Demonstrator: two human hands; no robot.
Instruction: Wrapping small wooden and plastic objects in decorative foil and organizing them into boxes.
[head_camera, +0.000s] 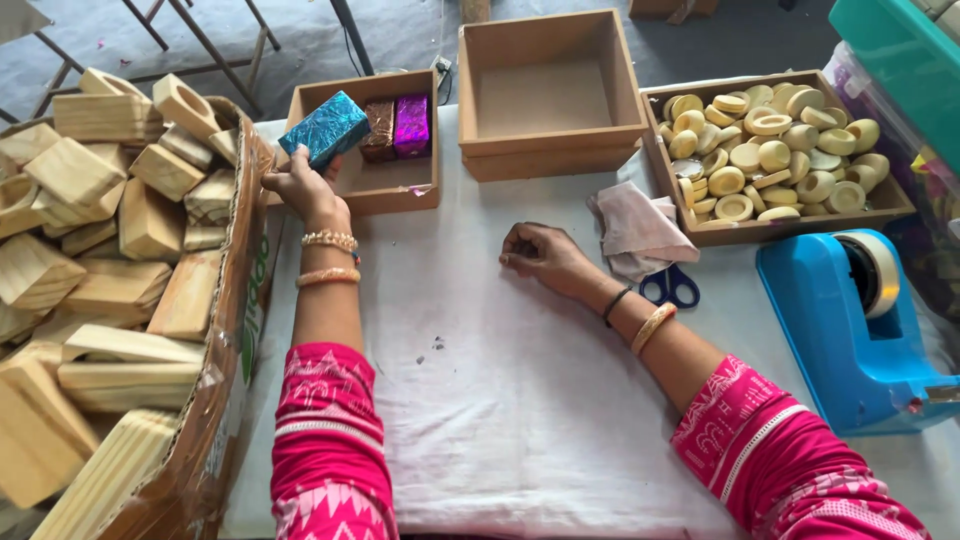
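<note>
We see our left hand (305, 190) raised, fingers gripping a blue foil-wrapped block (324, 127) over the small wooden tray (400, 190) (brown (378, 128) and magenta (412, 124) wrapped blocks inside), our right hand (543, 257) loosely curled, holding nothing, resting on the cloth-covered worktop (500, 400)

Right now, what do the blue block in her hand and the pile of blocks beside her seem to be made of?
Blue block, held by the left hand: seemingly shiny, crinkled foil wrapping; its core is hidden. Piled blocks: pale unfinished wood, with visible grain lines.
</note>
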